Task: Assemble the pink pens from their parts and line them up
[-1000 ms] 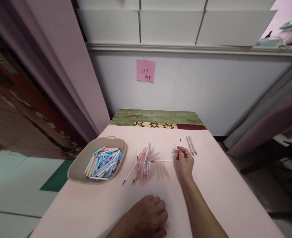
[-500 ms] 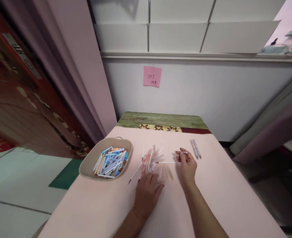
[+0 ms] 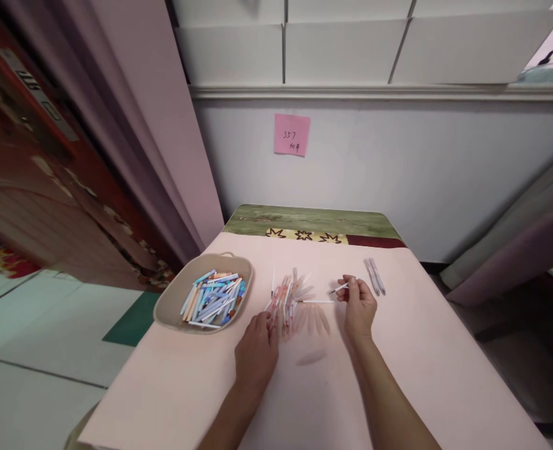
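A loose pile of clear and pinkish pens (image 3: pixel 286 300) lies on the pink table top (image 3: pixel 192 387). My left hand (image 3: pixel 258 350) rests at the pile's near left edge, fingers curled in; what they hold, if anything, is hidden. Right of the pile, my right hand (image 3: pixel 358 306) pinches a thin white brush (image 3: pixel 341 287) with a dark tip pointing left. Another white brush (image 3: pixel 318 302) lies level between the pile and that hand. Beyond my right hand, two grey pens (image 3: pixel 375 277) lie side by side.
A beige basket (image 3: pixel 166 306) full of blue, purple, orange and white pens stands on the left of the table. A wall with a pink note (image 3: pixel 292 134) rises behind the table. Curtains hang at both sides.
My left hand has shifted left along the pile's near edge. The brush in my right hand now shows its dark tip to the left. The view has tilted slightly down.
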A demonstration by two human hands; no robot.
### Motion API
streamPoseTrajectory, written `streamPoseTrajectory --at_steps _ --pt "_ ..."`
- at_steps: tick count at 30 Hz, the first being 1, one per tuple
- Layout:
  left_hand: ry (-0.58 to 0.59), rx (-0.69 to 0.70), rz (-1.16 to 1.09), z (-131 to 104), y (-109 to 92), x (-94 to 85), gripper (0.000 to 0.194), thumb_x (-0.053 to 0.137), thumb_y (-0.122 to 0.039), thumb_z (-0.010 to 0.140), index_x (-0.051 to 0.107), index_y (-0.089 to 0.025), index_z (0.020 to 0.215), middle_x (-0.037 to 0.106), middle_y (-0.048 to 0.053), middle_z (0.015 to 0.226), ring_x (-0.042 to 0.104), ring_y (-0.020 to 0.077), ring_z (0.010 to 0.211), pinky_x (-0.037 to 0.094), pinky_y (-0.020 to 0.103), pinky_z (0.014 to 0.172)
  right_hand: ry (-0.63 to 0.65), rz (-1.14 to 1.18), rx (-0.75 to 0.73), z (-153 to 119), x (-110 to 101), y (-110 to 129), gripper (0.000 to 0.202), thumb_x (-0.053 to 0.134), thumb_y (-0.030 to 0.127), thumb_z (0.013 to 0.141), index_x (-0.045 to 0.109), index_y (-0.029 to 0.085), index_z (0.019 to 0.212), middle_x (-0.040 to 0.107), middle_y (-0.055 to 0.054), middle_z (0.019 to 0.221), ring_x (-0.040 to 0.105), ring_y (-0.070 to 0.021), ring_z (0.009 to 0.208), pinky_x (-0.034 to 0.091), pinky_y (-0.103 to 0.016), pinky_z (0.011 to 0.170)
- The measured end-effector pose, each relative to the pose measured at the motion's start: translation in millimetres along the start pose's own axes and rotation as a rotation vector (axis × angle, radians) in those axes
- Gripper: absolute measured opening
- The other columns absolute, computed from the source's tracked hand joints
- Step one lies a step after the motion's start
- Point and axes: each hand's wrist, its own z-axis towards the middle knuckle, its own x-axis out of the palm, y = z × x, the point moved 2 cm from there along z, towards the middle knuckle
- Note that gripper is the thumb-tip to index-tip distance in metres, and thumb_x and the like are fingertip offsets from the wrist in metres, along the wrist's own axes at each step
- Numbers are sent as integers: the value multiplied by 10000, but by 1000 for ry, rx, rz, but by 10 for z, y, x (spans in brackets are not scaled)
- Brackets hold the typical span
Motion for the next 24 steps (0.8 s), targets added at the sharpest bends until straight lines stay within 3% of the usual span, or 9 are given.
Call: streamPoseTrajectory --at_steps 3,6,9,14,18,21,24 --pt "49 -24 2 -14 1 -19 188 409 -245 905 538 -210 1038 629 59 1022 614 189 910 438 298 711 -8 62 45 -8 5 -32 348 511 519 869 556 174 887 660 -27 727 489 -87 466 363 -207 435" --pt "10 -15 -24 -30 -8 -52 212 427 -236 895 524 -203 1081 617 68 1071 603 191 949 440 301 739 -35 57 38 -18 4 -30 351 488 524 879 538 178 895 632 2 652 426 -68 412 309 -187 399" --pt "-58 105 -75 59 -115 -73 189 432 -223 892 555 -218 1036 617 56 1049 596 190 961 442 303 771 -33 52 25 -25 4 -16 358 492 515 880 556 165 917 605 14 635 408 -61 412 303 -185 401" --pt "-100 314 -52 419 -421 26 200 472 -149 851 610 -212 981 647 66 1015 575 214 976 427 337 829 -38 51 37 -18 -3 -18 366 513 514 864 581 156 906 598 15 638 411 -63 422 325 -195 414" --pt "-73 346 39 492 -567 174 243 476 -152 849 631 -197 1031 666 91 1028 569 247 968 395 388 831 -51 55 46 14 -24 -32 360 529 507 856 591 155 898 607 11 643 413 -63 425 320 -193 408" --pt "-52 388 17 411 -576 203 214 459 -170 868 654 -200 951 682 71 916 568 243 946 372 391 841 -70 60 45 51 -43 -37 362 533 508 853 596 155 897 611 11 645 416 -62 428 320 -192 407" --pt "-79 331 23 427 -500 130 202 468 -161 856 655 -192 925 681 72 926 562 239 934 368 374 815 -80 54 43 78 -41 -30 383 539 522 844 603 149 903 613 6 653 425 -61 435 324 -191 412"
